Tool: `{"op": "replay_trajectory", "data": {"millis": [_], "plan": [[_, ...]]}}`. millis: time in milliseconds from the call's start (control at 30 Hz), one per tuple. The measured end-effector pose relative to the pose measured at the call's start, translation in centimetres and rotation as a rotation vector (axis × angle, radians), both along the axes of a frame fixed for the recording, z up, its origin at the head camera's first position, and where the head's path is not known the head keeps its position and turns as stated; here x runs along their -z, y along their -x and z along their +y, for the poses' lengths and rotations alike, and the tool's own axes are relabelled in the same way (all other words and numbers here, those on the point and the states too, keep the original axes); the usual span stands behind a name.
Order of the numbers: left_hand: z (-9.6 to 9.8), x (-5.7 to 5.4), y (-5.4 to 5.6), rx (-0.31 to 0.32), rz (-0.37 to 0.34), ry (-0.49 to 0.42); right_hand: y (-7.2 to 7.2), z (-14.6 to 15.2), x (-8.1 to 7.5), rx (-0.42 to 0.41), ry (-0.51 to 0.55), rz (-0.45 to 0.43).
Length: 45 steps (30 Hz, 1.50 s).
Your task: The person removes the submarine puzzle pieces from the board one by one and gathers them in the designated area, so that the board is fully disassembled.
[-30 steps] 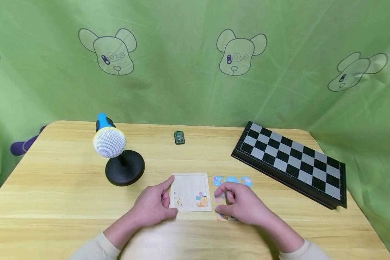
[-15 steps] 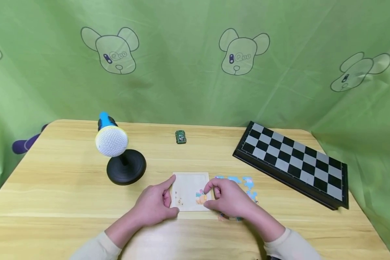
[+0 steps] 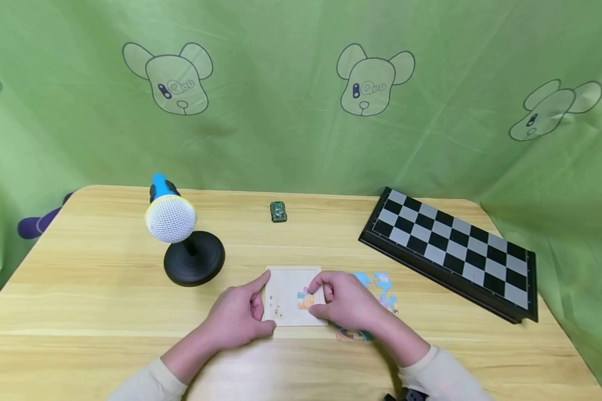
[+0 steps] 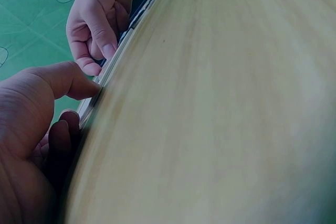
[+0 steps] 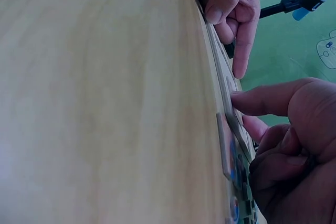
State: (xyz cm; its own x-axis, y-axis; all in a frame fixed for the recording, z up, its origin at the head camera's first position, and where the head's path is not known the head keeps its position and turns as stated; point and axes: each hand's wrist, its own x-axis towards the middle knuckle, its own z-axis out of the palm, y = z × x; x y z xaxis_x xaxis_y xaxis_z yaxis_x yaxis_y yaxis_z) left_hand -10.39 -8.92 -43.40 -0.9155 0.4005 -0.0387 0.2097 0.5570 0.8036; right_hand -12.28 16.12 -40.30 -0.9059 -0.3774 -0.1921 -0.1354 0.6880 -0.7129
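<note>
A pale, shallow puzzle tray [image 3: 287, 285] lies flat on the table in the head view. My left hand [image 3: 237, 317] holds its left side, index finger at the upper corner and thumb at the lower one. From the right, my right hand [image 3: 348, 301] reaches over the tray and pinches a colourful puzzle piece [image 3: 304, 299] between thumb and index finger. Small printed marks show at the tray's lower left. In the right wrist view, the right hand [image 5: 299, 124] has its fingertips at the tray's surface, with the piece hardly visible there.
More loose puzzle pieces [image 3: 383, 280] lie right of the tray, partly covered by the right hand. A toy microphone [image 3: 170, 219] on a black stand [image 3: 194, 262] is at left. A small green toy car [image 3: 278, 211] sits behind, and a folding chessboard [image 3: 451, 250] at right.
My right hand has moved left from the loose pieces onto the tray. The puzzle piece there has shifted a little left and away from me. The left hand stays in place.
</note>
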Motion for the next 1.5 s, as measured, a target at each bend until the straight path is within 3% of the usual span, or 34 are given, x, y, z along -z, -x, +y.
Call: {"op": "replay_trajectory", "data": {"millis": [400, 667, 967, 1100, 1500], "plan": [[0.0, 0.1, 0.0, 0.004, 0.007, 0.006, 0.0, 0.2, 0.4, -0.033, 0.017, 0.061], [0.0, 0.1, 0.0, 0.006, 0.003, 0.002, 0.0, 0.1, 0.4, -0.073, -0.039, 0.037], [0.0, 0.0, 0.0, 0.006, -0.007, -0.006, 0.0, 0.2, 0.5, -0.126, -0.087, 0.116], [0.0, 0.0, 0.0, 0.009, -0.008, -0.008, -0.2, 0.3, 0.2, -0.131, -0.061, 0.132], [0.0, 0.0, 0.0, 0.007, 0.002, -0.01, -1.0, 2.3, -0.6, -0.079, 0.069, 0.069]]}}
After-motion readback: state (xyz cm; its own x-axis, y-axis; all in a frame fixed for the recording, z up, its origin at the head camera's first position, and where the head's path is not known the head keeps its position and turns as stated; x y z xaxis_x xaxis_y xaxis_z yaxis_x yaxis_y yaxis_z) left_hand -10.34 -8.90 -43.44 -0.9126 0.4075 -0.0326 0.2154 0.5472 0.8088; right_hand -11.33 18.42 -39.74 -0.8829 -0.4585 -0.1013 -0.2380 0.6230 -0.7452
